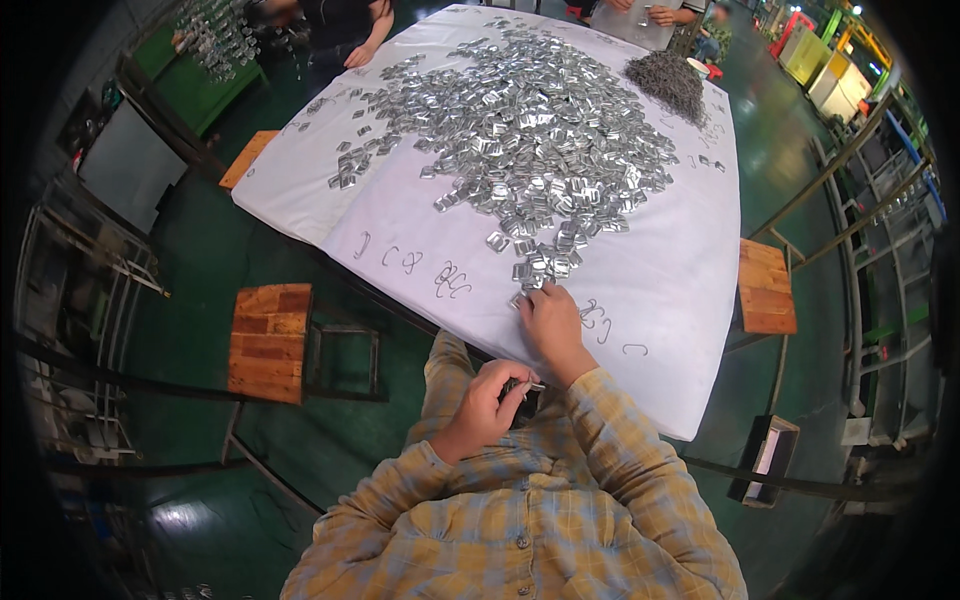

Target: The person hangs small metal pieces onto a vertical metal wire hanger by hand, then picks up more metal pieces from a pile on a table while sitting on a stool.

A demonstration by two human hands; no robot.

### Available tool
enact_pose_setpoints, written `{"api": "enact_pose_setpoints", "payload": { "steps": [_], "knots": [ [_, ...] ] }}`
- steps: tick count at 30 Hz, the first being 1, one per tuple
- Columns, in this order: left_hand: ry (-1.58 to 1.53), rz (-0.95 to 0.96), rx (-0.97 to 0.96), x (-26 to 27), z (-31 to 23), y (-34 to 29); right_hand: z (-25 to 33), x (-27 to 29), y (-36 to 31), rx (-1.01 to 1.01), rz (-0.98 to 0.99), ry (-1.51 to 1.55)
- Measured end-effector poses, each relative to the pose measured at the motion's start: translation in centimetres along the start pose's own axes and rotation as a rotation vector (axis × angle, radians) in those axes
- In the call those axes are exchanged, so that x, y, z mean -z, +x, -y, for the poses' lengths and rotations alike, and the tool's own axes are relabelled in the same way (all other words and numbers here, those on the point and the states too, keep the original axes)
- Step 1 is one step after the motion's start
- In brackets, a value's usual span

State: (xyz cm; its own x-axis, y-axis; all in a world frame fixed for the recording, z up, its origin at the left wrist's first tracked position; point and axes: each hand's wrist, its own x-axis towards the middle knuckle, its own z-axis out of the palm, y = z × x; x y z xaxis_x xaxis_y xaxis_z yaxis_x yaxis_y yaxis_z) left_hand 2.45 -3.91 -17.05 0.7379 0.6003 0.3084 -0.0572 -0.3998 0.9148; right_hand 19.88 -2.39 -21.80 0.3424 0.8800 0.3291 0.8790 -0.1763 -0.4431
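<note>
A wide heap of small, shiny, square metal pieces (560, 130) is spread over the white-covered table (400, 215). At the heap's near tip, my right hand (552, 325) is closed, its fingertips pinching a square metal piece (518, 300). Lower down, beside the table's near edge, my left hand (482, 410) is curled closed around small metal parts (535, 386); the fingers hide most of them. Bent wire hooks (452, 280) lie on the cloth to the left of my right hand. Other hooks (597, 320) lie just to its right.
A dark pile of hooks (665, 85) sits at the far right of the table. Across from me, another person's hand (360, 55) rests at the table edge, and a further person holds a flat sheet (636, 22). Wooden stools (270, 342) stand around the table.
</note>
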Motion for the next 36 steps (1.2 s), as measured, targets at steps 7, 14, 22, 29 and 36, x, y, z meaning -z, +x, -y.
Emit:
{"api": "enact_pose_setpoints", "payload": {
  "steps": [7,14,22,29,36],
  "knots": [
    [0.023,-0.002,-0.028,-0.2,0.1,0.3,0.6,0.8,0.1,0.026,-0.090,-0.005],
    [0.043,-0.090,0.017,-0.5,0.7,0.3,1.6,5.2,-2.3,-0.479,0.153,1.122],
    [0.098,-0.146,0.036,-0.9,0.5,0.6,3.1,7.6,-6.5,-0.575,0.138,1.248],
    [0.186,0.030,-0.039,-0.7,1.6,0.4,3.2,8.1,-9.2,-0.578,0.014,1.047],
    [0.523,0.099,-0.177,-1.6,4.2,5.4,2.5,8.4,-12.3,-0.455,-0.098,0.973]
  ]
}}
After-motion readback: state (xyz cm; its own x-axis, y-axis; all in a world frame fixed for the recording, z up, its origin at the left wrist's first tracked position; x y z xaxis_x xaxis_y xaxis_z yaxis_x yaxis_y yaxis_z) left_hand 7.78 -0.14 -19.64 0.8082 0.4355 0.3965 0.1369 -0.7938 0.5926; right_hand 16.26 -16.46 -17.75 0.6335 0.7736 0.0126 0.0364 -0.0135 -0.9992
